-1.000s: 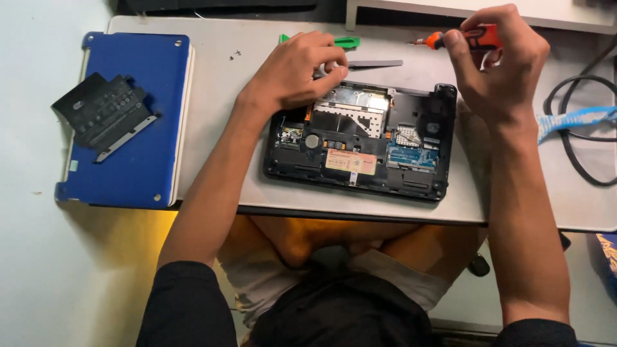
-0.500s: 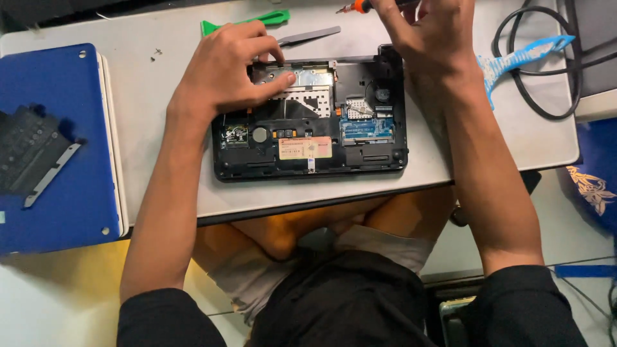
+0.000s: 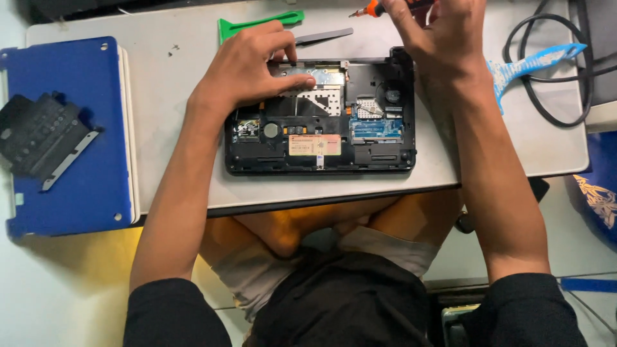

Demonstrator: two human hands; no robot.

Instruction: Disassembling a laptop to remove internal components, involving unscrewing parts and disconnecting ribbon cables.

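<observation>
Grey and scuffed, the worktop (image 3: 167,128) fills the upper half of the head view, with the person's knees and dark shirt below its near edge.

Head view: an opened laptop base (image 3: 320,115) lies flat near the middle of the worktop, its black shell uncovered so that boards, a silver plate and a pale label show inside. The left hand (image 3: 254,67) rests on the base's 10 o'clock corner; its fingers (image 3: 302,80) are drawn narrow, tips pressed down on the silver plate, and whether they pinch anything cannot be told. The right hand (image 3: 443,38) hovers over the base's 1 o'clock corner, fingers curled around the handle of an orange screwdriver (image 3: 369,9), whose tip points toward 9 o'clock just above the worktop's far edge.

At 12 o'clock from the left hand a green pry tool (image 3: 257,24) lies flat, and just beside it a grey metal spudger (image 3: 324,36) pokes out from under the fingers. At 3 o'clock from the base a light blue plastic tool (image 3: 533,64) lies across a loop of black cable (image 3: 546,77). Well apart at 9 o'clock, a blue laptop lid (image 3: 77,167) overhangs the worktop's edge, carrying a black cover panel (image 3: 42,138).
</observation>
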